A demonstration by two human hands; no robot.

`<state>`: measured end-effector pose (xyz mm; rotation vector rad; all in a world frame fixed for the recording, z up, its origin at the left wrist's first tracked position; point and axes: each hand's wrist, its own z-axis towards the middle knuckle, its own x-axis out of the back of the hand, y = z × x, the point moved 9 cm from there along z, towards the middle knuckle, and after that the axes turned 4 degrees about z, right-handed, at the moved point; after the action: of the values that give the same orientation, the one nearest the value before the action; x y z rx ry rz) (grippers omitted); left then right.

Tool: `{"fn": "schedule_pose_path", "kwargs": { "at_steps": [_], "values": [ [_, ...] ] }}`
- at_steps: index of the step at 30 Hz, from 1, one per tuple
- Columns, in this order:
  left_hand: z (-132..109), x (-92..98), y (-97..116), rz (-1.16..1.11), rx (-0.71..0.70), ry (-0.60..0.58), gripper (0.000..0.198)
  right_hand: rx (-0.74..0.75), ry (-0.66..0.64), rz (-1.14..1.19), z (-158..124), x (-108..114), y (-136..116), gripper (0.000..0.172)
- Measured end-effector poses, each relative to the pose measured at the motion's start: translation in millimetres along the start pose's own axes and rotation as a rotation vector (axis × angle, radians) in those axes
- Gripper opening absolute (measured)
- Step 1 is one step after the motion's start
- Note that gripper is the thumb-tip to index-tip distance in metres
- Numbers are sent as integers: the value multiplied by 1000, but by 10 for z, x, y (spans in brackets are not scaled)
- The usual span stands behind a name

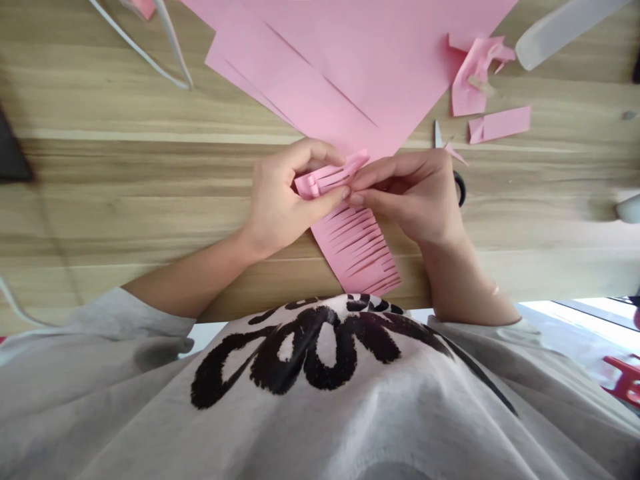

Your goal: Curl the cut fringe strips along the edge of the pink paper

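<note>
A pink paper strip [350, 243] with a row of narrow cuts along one side hangs between my hands, its lower end near my shirt. My left hand [287, 197] grips the strip's upper part, thumb in front and fingers behind. Close to that thumb, one cut tab is curled into a small roll. With thumb and forefinger together, my right hand [413, 193] pinches the fringe at its cut edge, beside the left thumb tip. The exact bit under the right fingertips is hidden.
Large pink paper sheets [345, 73] lie beyond my hands on the wooden table [150, 193]. At right are a crumpled pink scrap [473, 80], a small pink piece [503, 125], partly hidden scissors [460, 189] and a translucent whitish object [555, 37]. A white cable [175, 63] loops at upper left.
</note>
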<state>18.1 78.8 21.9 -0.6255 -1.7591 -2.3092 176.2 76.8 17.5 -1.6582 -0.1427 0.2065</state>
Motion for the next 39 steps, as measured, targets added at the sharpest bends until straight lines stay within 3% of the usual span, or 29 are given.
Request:
{"fn": "schedule_pose_path", "kwargs": {
  "at_steps": [24,39],
  "values": [
    [-2,-25,-3,-56,-1,-13,22,-3,119,-30,10,76,-37,21],
    [4,-33,70,-144,-51,-31,22,-24,96,-62,8,54,-38,20]
  ]
}}
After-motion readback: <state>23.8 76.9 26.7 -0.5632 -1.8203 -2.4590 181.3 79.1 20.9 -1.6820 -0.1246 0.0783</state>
